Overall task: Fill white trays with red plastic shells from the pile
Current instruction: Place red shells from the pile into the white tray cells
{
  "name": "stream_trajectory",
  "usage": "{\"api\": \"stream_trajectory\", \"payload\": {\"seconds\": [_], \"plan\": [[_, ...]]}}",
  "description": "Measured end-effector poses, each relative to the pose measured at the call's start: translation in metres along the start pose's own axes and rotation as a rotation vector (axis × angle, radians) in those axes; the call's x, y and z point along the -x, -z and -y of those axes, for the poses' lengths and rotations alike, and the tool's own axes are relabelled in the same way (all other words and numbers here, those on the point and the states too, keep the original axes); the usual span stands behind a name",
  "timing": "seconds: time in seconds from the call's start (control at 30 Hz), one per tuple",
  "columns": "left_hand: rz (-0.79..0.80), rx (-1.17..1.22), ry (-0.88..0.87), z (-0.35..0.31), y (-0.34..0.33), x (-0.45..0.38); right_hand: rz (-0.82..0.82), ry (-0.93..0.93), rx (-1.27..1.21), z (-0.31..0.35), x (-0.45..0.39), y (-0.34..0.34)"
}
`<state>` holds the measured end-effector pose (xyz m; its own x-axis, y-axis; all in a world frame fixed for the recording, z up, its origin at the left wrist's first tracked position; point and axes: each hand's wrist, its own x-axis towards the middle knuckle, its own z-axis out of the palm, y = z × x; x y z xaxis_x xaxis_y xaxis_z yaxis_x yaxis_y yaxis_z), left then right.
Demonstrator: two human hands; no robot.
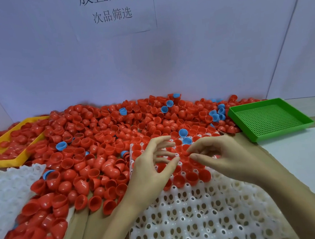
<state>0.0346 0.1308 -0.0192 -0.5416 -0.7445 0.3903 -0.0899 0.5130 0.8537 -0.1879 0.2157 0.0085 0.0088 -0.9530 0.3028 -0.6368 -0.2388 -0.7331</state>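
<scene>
A big pile of red plastic shells (98,143) covers the table's back and left. A white tray (198,214) with round pockets lies in front of me. Its far rows hold red shells (192,177), open side up, and its near rows are bare. Both hands hover over the filled rows. My left hand (153,167) has its fingers spread and blurred and holds nothing that I can see. My right hand (220,156) brings thumb and forefinger together on a red shell (185,155) above the tray.
Several blue shells (182,132) are mixed into the pile. A yellow tray (14,159) with red shells stands at the left, a green perforated tray (269,118) at the right. Another white tray (7,189) lies at the near left. A white wall rises behind.
</scene>
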Motion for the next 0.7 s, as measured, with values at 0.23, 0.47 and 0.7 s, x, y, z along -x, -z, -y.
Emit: {"api": "stream_trajectory", "payload": {"seconds": [0.23, 0.47, 0.7], "plan": [[0.0, -0.442, -0.213, 0.004, 0.006, 0.0, 0.068, -0.138, 0.149, -0.028, 0.006, 0.043], [0.442, -0.589, -0.291, 0.0, -0.016, 0.013, 0.099, -0.145, 0.209, -0.033, 0.006, 0.039], [0.533, -0.672, -0.259, 0.001, -0.018, 0.013, -0.086, -0.136, 0.165, -0.022, -0.001, 0.023]]}}
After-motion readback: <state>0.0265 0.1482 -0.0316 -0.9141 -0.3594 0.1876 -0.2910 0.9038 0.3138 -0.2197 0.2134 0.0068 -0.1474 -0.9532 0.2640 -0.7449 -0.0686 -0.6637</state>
